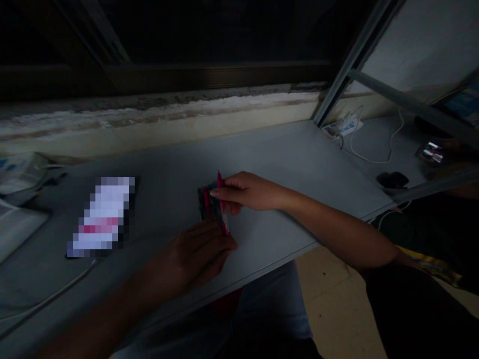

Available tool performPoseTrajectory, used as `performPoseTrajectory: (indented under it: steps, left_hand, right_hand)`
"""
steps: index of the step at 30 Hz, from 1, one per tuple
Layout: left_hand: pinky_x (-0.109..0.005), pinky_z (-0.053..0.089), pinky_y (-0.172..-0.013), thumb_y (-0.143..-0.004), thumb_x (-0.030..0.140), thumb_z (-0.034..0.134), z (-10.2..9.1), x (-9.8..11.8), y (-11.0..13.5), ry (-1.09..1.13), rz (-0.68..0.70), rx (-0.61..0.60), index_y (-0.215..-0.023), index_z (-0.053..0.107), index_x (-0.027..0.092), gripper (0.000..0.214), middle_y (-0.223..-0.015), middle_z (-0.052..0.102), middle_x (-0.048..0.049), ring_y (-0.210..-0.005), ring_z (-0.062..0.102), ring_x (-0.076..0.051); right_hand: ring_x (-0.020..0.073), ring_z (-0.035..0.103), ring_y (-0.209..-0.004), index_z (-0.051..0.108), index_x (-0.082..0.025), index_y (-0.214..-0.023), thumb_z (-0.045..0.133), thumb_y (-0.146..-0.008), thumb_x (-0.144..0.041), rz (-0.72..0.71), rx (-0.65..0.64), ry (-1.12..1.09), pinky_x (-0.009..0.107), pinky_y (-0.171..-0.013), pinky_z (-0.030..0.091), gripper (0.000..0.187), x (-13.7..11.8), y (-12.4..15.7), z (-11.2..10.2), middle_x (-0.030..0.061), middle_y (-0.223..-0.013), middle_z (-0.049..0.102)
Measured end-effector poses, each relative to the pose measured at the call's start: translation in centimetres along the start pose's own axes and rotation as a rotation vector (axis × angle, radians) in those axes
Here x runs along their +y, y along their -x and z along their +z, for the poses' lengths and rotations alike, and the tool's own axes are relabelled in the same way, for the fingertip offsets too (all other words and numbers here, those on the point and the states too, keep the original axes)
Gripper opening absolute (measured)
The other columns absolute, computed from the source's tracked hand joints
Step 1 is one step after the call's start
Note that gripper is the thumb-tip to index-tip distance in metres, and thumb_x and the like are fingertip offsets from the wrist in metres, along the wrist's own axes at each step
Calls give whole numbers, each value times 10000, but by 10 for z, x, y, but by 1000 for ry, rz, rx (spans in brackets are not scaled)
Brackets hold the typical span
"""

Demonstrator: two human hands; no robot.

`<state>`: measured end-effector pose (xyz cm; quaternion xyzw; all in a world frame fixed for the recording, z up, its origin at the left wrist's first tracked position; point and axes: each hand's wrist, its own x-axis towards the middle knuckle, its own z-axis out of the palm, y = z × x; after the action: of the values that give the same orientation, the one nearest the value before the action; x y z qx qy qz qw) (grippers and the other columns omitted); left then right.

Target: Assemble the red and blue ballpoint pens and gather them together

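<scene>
A pink pen is pinched between the thumb and fingers of my right hand, its pointed end up and away from me. Beneath and beside it, a small row of pens, some dark and some pink, lies side by side on the grey desk. My left hand is closed, palm down, over the near ends of these pens, its fingers bent and close together. The dim light and my hands hide parts of the pens, so their lower ends are hard to make out.
A phone with a lit, pixelated screen lies left of my hands, with a white cable running from it. A metal post divides off the right side. Beyond it are a power strip, a dark mouse and another person's phone.
</scene>
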<state>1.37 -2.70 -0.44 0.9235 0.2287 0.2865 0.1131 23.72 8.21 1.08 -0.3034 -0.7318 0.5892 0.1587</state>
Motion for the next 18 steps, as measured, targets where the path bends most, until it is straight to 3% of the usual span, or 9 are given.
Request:
performPoseTrajectory:
  steps: [6,15,18]
  left_hand:
    - [-355,686,-932,-1169,282,602,2,-4,3,-11,-34,2,-1381,635,207,228,-1109,808,-73,-1019,799,-225]
    - [-340,664,-856,-1187,211,526,4,-2,-3,-68,-3,15,-1238,666,212,149,-988,777,-44,-900,778,-204]
    - [-340,658,-857,-1195,267,544,1,-1,-3,-29,-11,0,-1216,660,208,132,-998,771,-48,-922,769,-209]
  right_hand:
    - [97,638,-613,657,-161,-753,696,-1075,-596,34,65,56,252,-676,494,543,-1,0,-9,-19,-649,672]
    - [93,632,-600,682,-155,-774,701,-1089,-535,73,20,-22,249,-668,488,494,-1,-1,6,-25,-646,675]
    - [91,623,-599,673,-157,-755,701,-1093,-515,79,11,-24,248,-669,485,493,-3,1,9,-30,-634,663]
